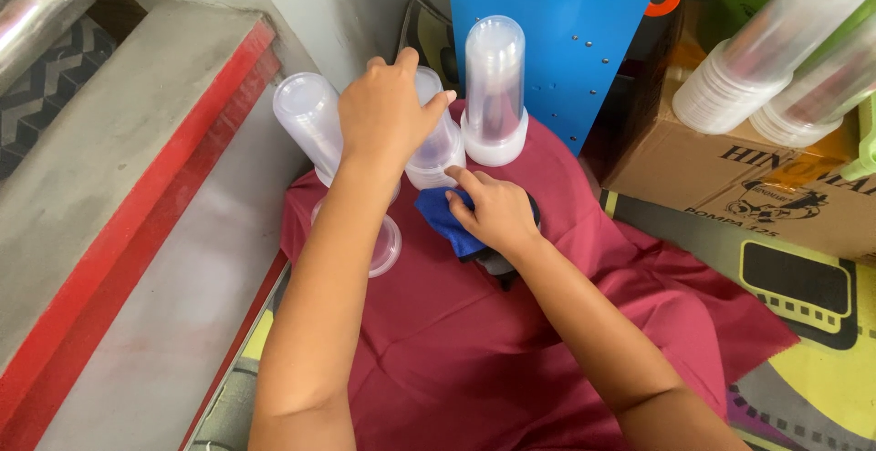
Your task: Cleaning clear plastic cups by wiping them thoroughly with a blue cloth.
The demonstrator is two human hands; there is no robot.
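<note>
Nearest the camera, two bare forearms are reaching forward over a dark red cloth (474, 351) that is lying spread across a patterned yellow and black mat (803, 360). The right hand (497, 209) is pressing down on a folded blue cloth (441, 217), its fingers curled over it and the index finger pointing toward the stacks; something dark is sitting under the blue cloth, though it is too hidden to tell what it is. Just beside it, a short clear plastic cup (387, 246) is lying on the red cloth, partly hidden behind the left forearm. The left hand (388, 114) is closing from above around the top of a stack of clear plastic cups (436, 145) standing upside down in the middle. To the left of that hand another inverted stack (308, 123) is leaning slightly, and to the right a taller stack (495, 91) is standing upright, both apart from the hands. Behind them a blue panel (557, 31) is rising against a grey wall. On the far right, sleeves of stacked cups (776, 59) are lying across a cardboard box (730, 186). A grey step with a red edge (137, 196) is running along the left.
</note>
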